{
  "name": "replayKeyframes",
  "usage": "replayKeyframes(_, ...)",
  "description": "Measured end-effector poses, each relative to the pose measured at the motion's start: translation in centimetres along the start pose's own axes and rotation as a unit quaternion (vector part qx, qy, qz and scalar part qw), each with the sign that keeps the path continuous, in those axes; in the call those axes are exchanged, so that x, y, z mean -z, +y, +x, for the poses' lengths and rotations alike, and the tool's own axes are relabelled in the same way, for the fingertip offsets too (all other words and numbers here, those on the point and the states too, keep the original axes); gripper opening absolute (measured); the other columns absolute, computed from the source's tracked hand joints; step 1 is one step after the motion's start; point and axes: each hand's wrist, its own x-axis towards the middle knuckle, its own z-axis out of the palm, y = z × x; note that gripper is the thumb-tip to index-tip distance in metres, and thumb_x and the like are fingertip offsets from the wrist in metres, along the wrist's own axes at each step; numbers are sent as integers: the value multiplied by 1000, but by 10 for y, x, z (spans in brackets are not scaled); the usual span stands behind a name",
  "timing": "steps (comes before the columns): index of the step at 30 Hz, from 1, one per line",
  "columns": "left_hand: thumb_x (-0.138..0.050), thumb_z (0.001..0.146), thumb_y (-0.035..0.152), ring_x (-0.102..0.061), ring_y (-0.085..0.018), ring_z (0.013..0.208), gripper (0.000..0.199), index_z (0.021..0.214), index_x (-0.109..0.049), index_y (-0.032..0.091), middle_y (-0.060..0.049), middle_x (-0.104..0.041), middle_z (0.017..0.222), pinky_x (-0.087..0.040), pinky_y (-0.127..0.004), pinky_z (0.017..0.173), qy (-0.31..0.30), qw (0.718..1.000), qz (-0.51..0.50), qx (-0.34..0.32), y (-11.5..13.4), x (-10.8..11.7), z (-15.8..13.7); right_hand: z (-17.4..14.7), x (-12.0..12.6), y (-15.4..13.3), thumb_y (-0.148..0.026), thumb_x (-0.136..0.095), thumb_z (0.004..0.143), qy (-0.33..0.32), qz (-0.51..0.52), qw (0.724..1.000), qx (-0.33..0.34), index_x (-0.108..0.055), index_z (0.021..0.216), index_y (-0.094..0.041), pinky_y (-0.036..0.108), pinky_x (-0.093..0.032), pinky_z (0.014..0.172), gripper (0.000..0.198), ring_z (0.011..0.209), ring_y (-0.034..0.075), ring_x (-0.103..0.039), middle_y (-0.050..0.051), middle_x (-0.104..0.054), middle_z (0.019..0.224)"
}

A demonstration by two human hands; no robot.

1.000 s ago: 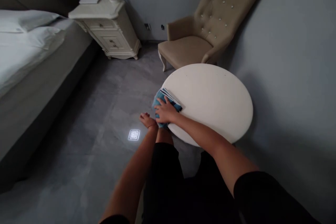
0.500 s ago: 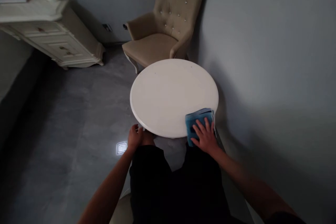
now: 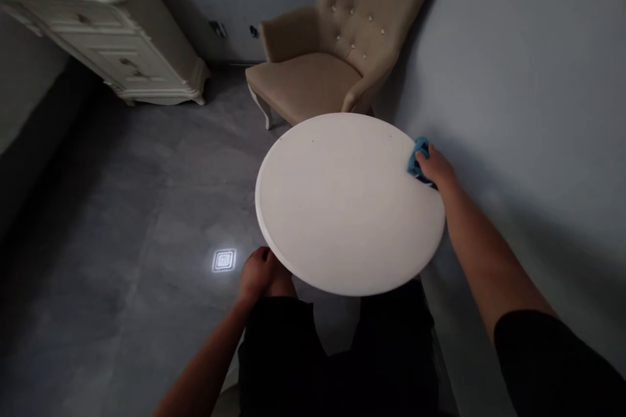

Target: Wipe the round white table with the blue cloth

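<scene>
At the right rim of the round white table [image 3: 349,202], my right hand [image 3: 437,166] grips a blue cloth [image 3: 417,155]. The cloth is bunched over the table's edge, with its lower part dark. My left hand [image 3: 256,275] rests at my knee, just below the table's left front edge. Its fingers are curled in, and what they may hold is hidden. A few tiny dark specks show on the far part of the tabletop.
Behind the table stands a beige tufted armchair [image 3: 313,81]. A pale carved cabinet [image 3: 141,45] is at the back left. The grey wall [image 3: 528,91] runs close along the right side. A square light patch [image 3: 224,260] lies on the grey floor [image 3: 171,208].
My right hand has moved from the near right of the table forward to its far right rim, and the flat cloth is now bunched. My left hand stays by the knee. The view has shifted.
</scene>
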Motion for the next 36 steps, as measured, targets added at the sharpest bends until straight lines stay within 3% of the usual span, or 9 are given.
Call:
replayKeyframes(3, -52, 109, 47, -83, -36, 113, 43, 113, -86, 22, -17, -89, 118, -61, -40, 92, 21, 999, -21, 15, -12, 6, 0, 65, -19, -82, -73, -48, 114, -17, -42, 998, -34, -71, 149, -20, 82, -47, 123, 67, 149, 49, -65, 31, -71, 156)
replayKeyframes(8, -53, 107, 41, -83, -34, 103, 35, 102, -84, 24, -15, -89, 107, -60, -40, 87, 50, 997, -52, 21, -25, 9, 2, 94, -89, -252, -58, -28, 122, -50, -87, 989, 110, -55, 174, -9, 94, -12, 131, 76, 175, 53, -26, 30, -39, 188)
replayKeyframes(13, -54, 106, 37, -82, -34, 102, 32, 99, -83, 25, -14, -88, 106, -60, -40, 88, 63, 996, -51, 27, -24, 9, 0, 25, -158, -390, -60, -45, 118, -110, -32, 948, 297, -60, 174, -19, 103, 7, 127, 71, 178, 61, -12, 14, -40, 192)
replayKeyframes(17, -55, 108, 37, -82, -34, 107, 31, 107, -84, 24, -15, -89, 112, -60, -39, 92, 78, 995, -53, 32, -25, 12, -8, -72, -174, -433, -58, -54, 115, -139, -4, 905, 403, -70, 166, -20, 103, 6, 129, 65, 177, 61, -16, 13, -49, 188)
replayKeyframes(22, -54, 109, 35, -82, -33, 116, 33, 113, -84, 22, -16, -88, 121, -59, -38, 97, 93, 994, -31, 39, -34, 14, -21, -209, -150, -405, -56, -70, 110, -195, -48, 833, 515, -77, 160, -28, 103, -3, 131, 58, 178, 61, -16, 9, -48, 188)
replayKeyframes(28, -50, 111, 35, -81, -33, 119, 37, 117, -84, 20, -19, -87, 126, -58, -38, 100, 112, 993, -25, 41, -40, 7, -39, -351, -103, -284, -35, -78, 104, -193, -65, 762, 614, -85, 146, -28, 98, -10, 136, 42, 181, 55, -16, 7, -47, 189)
replayKeyframes(31, -50, 110, 35, -81, -33, 117, 37, 116, -83, 21, -19, -87, 124, -58, -39, 99, 112, 993, -18, 30, -40, 1, -45, -392, -80, -204, -28, -75, 107, -166, -60, 782, 597, -77, 158, -35, 96, -21, 137, 51, 181, 53, -21, 3, -42, 192)
replayKeyframes(34, -51, 107, 37, -81, -36, 117, 36, 114, -83, 21, -20, -87, 122, -59, -42, 100, 116, 993, -14, 19, -42, -4, -42, -412, -61, -123, -39, -75, 110, -129, -49, 849, 510, -68, 169, -42, 94, -28, 136, 59, 179, 53, -29, 4, -43, 191)
replayKeyframes(36, -52, 105, 38, -80, -38, 119, 36, 112, -83, 22, -21, -87, 122, -60, -45, 103, 121, 992, -17, 6, -44, -6, -35, -417, -52, -74, -52, -75, 109, -98, -45, 898, 426, -67, 170, -43, 96, -23, 137, 62, 178, 55, -31, 7, -48, 188)
